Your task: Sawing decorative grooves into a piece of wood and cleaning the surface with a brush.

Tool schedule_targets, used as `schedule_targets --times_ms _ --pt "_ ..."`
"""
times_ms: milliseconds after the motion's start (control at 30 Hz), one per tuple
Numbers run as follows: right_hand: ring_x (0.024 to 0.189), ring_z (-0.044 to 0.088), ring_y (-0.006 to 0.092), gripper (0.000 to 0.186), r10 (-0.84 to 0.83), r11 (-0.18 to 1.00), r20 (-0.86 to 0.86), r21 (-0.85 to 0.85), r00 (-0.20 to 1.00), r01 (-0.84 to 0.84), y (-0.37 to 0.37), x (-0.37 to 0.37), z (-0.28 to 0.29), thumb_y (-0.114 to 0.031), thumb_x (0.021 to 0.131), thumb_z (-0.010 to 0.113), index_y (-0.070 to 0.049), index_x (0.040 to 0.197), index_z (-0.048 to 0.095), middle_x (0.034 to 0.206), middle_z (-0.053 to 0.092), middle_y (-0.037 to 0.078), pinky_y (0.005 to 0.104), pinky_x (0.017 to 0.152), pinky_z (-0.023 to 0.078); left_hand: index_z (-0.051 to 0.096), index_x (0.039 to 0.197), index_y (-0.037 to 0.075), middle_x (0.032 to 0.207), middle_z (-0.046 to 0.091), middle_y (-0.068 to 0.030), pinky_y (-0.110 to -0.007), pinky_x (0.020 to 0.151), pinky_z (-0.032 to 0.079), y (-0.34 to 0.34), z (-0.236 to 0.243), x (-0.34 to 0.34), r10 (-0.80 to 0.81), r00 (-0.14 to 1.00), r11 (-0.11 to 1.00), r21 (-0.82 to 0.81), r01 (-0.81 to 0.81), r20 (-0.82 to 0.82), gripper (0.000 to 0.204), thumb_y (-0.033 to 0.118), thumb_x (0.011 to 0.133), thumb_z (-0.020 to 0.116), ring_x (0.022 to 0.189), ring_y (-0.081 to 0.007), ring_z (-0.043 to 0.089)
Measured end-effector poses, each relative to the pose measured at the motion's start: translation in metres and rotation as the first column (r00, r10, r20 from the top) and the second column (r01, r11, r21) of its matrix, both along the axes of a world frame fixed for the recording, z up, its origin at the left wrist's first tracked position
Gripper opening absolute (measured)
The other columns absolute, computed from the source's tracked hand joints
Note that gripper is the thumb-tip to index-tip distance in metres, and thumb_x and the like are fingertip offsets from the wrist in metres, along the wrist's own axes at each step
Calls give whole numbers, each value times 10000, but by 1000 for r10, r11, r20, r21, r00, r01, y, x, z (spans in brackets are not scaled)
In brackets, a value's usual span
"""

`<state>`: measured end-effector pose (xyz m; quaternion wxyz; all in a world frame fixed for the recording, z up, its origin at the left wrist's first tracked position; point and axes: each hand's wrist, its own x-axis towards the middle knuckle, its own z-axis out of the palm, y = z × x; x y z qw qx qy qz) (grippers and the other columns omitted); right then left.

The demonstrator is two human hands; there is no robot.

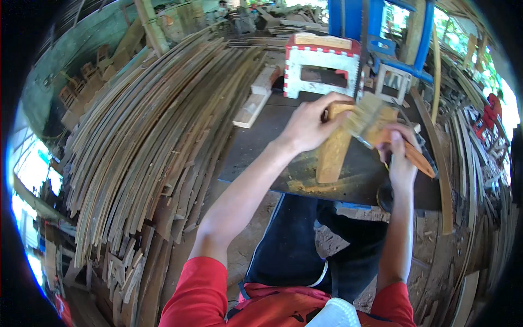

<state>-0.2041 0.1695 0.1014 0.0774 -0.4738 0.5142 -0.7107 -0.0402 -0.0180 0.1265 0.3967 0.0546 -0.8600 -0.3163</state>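
My left hand (311, 124) is closed around the upper end of a thick yellowish wooden block (333, 155), which rests on a dark metal table (256, 147). In my right hand (401, 155) is a wide paintbrush (418, 159) with an orange handle and pale bristles. The bristles point up and to the left, overlapping the block's upper part beside my left fingers. Whether they touch the wood I cannot tell. Fine sawdust (321, 189) lies around the foot of the block.
Behind my hands, a toothed saw blade (362, 60) runs vertically beside a blue machine frame (376, 22). A red-and-white stool (321, 52) stands beyond the table. Pale wooden pieces (253, 109) lie at its left edge. Long stacked planks (158, 120) fill the left; more boards (438, 158) lean at right.
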Motion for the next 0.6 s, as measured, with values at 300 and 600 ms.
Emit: schedule_targets --times_ms 300,600 --pt "783 706 136 160 158 983 -146 116 977 -142 18 -13 19 -167 1026 700 -56 1123 761 932 773 53 267 691 554 621 1408 99 1254 713 -80 -322 953 578 -13 2 32 -173 985 969 181 169 3 390 194 1038 702 1124 -154 680" --pt "828 728 131 222 116 964 -428 265 896 2 13 -20 18 -242 1023 704 -51 1118 765 975 777 22 269 721 557 584 1484 113 1296 682 -108 -249 796 596 -11 10 35 -180 980 979 116 169 84 450 223 1055 660 1030 -170 698"
